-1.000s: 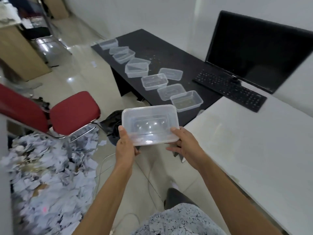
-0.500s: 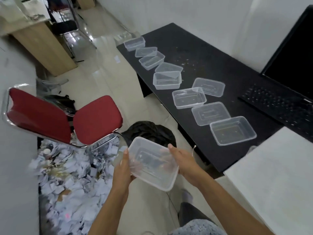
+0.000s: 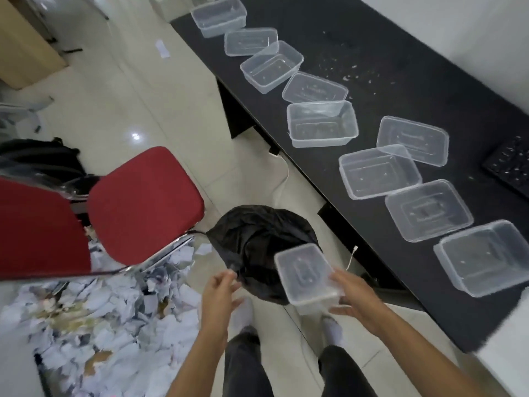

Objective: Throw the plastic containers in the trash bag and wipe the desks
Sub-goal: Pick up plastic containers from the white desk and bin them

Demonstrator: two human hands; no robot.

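A: Plastic container (image 3: 306, 270), where is it sitting?
B: I'm watching it hovering above the black trash bag (image 3: 252, 239). Right hand (image 3: 357, 299) is gripping its near side; left hand (image 3: 219, 290) is hanging loose-fingered, holding nothing, beside the bag.

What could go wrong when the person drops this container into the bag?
The trash bag lies slumped on the floor, its mouth not clearly open, so the container may land beside it.
Only the right hand holds the container, at one end; it could slip.
A white cable lies near the feet: possible tripping.
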